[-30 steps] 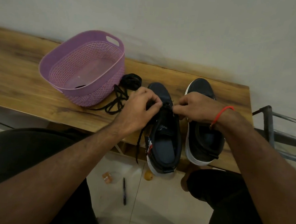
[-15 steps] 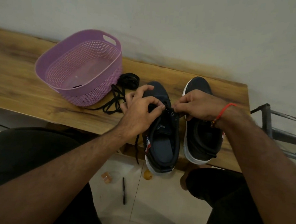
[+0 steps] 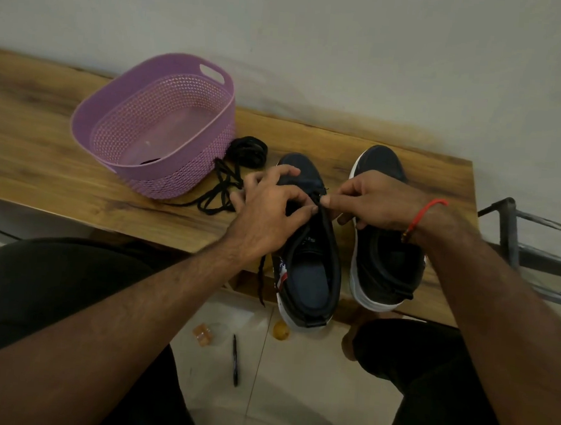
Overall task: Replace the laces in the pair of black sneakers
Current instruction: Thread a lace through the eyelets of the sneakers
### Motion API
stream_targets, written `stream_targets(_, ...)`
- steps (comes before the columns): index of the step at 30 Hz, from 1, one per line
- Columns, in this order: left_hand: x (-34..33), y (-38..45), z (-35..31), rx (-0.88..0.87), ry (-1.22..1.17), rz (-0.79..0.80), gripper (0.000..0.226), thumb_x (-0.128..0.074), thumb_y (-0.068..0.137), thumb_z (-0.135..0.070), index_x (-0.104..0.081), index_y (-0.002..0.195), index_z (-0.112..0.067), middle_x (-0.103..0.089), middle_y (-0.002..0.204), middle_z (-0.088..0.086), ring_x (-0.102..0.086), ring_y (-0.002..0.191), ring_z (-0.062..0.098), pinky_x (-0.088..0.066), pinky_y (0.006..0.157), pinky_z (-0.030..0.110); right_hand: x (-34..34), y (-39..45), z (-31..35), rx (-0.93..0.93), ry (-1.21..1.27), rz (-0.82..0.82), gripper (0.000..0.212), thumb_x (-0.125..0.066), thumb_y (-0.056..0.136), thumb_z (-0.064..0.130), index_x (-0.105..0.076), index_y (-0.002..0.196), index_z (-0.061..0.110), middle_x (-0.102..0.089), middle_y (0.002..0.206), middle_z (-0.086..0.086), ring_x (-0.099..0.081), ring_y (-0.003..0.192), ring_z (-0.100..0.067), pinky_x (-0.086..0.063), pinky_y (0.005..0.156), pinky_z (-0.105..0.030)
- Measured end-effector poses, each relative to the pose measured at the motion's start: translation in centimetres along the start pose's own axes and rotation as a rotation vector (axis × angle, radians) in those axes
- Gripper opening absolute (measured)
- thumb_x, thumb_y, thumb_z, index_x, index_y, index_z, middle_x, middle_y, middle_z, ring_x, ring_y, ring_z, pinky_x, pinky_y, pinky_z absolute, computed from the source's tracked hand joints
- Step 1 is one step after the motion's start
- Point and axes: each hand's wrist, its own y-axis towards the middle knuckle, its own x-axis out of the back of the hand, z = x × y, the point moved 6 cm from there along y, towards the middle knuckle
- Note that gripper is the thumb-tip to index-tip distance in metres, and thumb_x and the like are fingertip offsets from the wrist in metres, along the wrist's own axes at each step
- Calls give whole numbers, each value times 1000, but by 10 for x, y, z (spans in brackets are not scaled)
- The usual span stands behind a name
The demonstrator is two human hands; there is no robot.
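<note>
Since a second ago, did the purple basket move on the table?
No. The purple basket sits in the same spot beside the loose black laces on the wooden table; only the camera shifted.

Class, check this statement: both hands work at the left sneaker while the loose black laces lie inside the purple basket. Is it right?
Not quite. The head view shows the loose black laces on the wooden table, beside the purple basket, not inside. Both hands do work at the left sneaker.

A purple basket (image 3: pixel 162 171) (its wall full of small holes) stood on the wooden table (image 3: pixel 44 149) near the grey wall (image 3: pixel 317 42). On the tiled floor (image 3: pixel 294 379) lay a black pen (image 3: pixel 235 360) and a small orange object (image 3: pixel 202 334).
</note>
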Motion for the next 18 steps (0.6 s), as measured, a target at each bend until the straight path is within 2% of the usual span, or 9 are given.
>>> stream_targets(2, 1, 0, -1, -22, 51, 8, 20, -61, 94, -50, -71, 105, -37, -33, 156, -14, -22, 139, 23, -22, 101, 44, -1, 0, 2, -12, -24, -10, 40, -61, 85, 64, -74, 89, 25, -74, 91, 6, -69, 89, -10, -59, 77, -34)
stream_targets(3, 2, 0, -2, -27, 61, 27, 20, -60, 95, -51, -70, 105, -37, -32, 157, -14, -21, 140, 23, -22, 102, 44, -1, 0, 4, -6, -60, -22, 41, -63, 83, 64, -74, 87, 25, -74, 90, 2, -70, 88, -15, -58, 78, -38)
stream_targets(6, 8, 2, -5, -67, 107, 109, 20, -60, 94, -55, -70, 106, -43, -37, 154, -18, -22, 139, 22, -23, 101, 45, -1, 1, 6, -2, -97, -41, 23, -67, 89, 44, -75, 86, 23, -74, 87, -2, -71, 90, -20, -59, 78, -41)
stream_targets(9, 15, 3, -8, -122, 203, 136, 24, -59, 92, -61, -70, 109, -47, -41, 151, -21, -23, 138, 22, -23, 98, 45, 0, 2, 4, -14, -74, -35, 18, -65, 92, 32, -76, 86, 19, -73, 83, -2, -71, 87, -20, -60, 77, -38)
stream_targets(14, 6, -5, -17, -214, 415, 170, 22, -59, 93, -58, -70, 108, -45, -38, 153, -17, -23, 138, 23, -23, 98, 50, -3, 3, 1, -19, -54, -3, 18, -63, 95, 28, -77, 87, 20, -74, 83, -2, -67, 79, -10, -58, 76, -34)
stream_targets(18, 2, -4, -15, -164, 252, 130, 18, -58, 96, -52, -70, 103, -40, -31, 155, -15, -22, 139, 21, -23, 100, 48, -1, 2, 0, -10, -10, 5, 18, -63, 95, 24, -78, 89, 17, -73, 78, 4, -64, 68, 1, -56, 69, -26)
